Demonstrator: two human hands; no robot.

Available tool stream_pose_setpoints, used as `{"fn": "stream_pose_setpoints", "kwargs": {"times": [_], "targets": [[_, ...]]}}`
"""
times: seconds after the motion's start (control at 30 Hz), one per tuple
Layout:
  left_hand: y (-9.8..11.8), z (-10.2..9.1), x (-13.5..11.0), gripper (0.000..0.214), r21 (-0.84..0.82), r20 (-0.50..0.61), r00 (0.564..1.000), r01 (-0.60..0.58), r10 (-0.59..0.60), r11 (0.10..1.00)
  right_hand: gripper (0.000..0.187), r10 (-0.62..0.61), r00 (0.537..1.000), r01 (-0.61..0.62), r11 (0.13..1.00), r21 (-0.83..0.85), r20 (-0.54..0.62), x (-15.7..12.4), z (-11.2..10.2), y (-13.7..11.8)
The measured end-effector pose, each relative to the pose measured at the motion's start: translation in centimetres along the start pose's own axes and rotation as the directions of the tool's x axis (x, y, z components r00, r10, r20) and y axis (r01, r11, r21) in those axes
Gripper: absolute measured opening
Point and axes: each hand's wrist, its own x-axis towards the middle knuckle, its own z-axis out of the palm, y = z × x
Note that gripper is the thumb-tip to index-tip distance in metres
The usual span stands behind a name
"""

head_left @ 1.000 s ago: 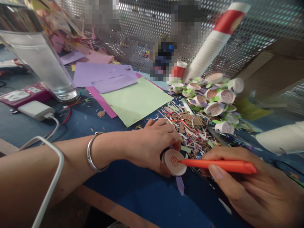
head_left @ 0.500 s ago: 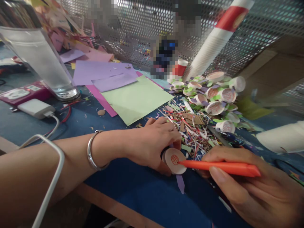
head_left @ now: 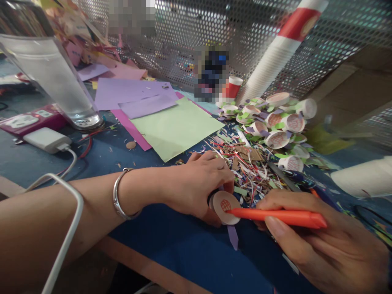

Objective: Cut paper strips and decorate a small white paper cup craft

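My left hand (head_left: pixel 202 183) is closed around a small round paper piece (head_left: pixel 233 201), apparently a cut-off cup bottom, just above the blue table. Its pale disc faces me and bears an orange-red grid drawing; a purple paper strip (head_left: pixel 232 237) sticks out below. Between the thumb and fingers of my right hand (head_left: pixel 309 241) is an orange marker (head_left: pixel 278 215), its tip touching the disc at the drawing's lower edge. Part of the left fingers is hidden behind the disc. Similar round pieces (head_left: pixel 277 139) with grid drawings and green and purple strips lie heaped at the back right.
Paper scraps (head_left: pixel 245 163) cover the table beyond my hands. Green paper (head_left: pixel 174 128) and purple paper (head_left: pixel 122 92) lie behind. A water bottle (head_left: pixel 58 77) and a white charger (head_left: pixel 45 139) with its cable stand left; stacked paper cups (head_left: pixel 269 61) lean against the mesh panel (head_left: pixel 171 45).
The marker and my right hand have shifted slightly left and down, the tip passing from the grid's middle to its lower edge. More orange lines show on the disc. My left hand stays put.
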Motion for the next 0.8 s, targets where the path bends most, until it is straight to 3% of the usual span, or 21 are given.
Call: {"fn": "stream_pose_setpoints", "kwargs": {"times": [0.4,0.57,0.67,0.8], "targets": [[0.08,0.14,0.12,0.053,-0.020,0.004,1.000,0.022,-0.022,1.000,0.010,0.114,0.994,-0.114,0.989,-0.091,-0.005,-0.12,-0.25,-0.29],[0.11,0.14,0.11,0.053,-0.020,0.005,1.000,0.030,-0.030,0.999,0.013,0.183,0.973,-0.196,0.977,-0.087,-0.140,-0.30,-0.22,-0.46],[-0.01,0.19,0.11,0.053,-0.016,0.001,1.000,0.023,-0.023,1.000,0.014,0.091,0.991,-0.101,0.990,-0.099,-0.102,-0.35,-0.28,-0.02],[-0.17,0.20,0.13,0.054,-0.020,-0.005,1.000,0.005,-0.005,1.000,0.013,0.173,0.980,-0.185,0.974,-0.130,-0.098,-0.08,-0.26,-0.13]]}}
